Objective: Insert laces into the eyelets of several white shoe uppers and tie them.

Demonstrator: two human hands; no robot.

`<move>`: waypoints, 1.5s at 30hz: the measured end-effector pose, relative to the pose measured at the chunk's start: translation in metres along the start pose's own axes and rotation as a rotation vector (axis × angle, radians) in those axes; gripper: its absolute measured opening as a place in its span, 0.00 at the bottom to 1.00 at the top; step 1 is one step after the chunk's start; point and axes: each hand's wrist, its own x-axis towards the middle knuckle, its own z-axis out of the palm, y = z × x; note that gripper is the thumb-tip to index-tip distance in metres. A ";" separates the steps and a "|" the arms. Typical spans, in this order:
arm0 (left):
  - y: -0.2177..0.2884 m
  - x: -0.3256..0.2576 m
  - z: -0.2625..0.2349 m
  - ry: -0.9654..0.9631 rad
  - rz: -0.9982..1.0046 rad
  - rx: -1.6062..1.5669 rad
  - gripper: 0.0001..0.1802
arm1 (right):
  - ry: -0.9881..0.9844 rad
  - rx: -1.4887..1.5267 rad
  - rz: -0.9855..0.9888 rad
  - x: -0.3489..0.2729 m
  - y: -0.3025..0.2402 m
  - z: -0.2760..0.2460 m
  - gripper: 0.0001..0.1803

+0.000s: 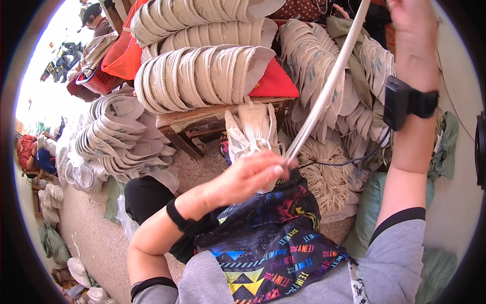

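Note:
A pale shoe upper [251,121] stands upright at my lap, in front of a low wooden bench. My left hand [248,177] is over its lower end, fingers together around the near end of a white shoelace [331,83]. The shoelace runs taut up and to the right, its strands smeared by motion. My right hand [414,17] is raised high at the top right, partly cut off by the picture's edge. Its fingers look curled at the lace's far end, though the grip itself lies outside the view.
Nested shoe uppers [195,78] lie in rows on the wooden bench [182,121]. More uppers pile up at left [114,131] and right. A heap of laces [324,175] lies right of my lap, a black cord [349,162] above it. Another person [93,17] is far left.

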 end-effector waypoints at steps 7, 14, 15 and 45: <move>0.114 -0.010 -0.002 -0.117 0.152 0.117 0.17 | -0.081 0.036 0.376 -0.045 0.078 -0.012 0.03; 0.171 0.018 -0.031 0.332 0.526 -0.152 0.18 | -0.660 -0.314 0.787 -0.148 0.086 0.003 0.07; 0.169 0.028 -0.038 0.330 0.528 -0.148 0.18 | -0.862 -0.468 0.633 -0.165 0.085 -0.002 0.08; 0.123 0.058 -0.050 0.558 0.347 -0.146 0.19 | -1.145 -0.789 0.318 -0.301 0.084 0.049 0.09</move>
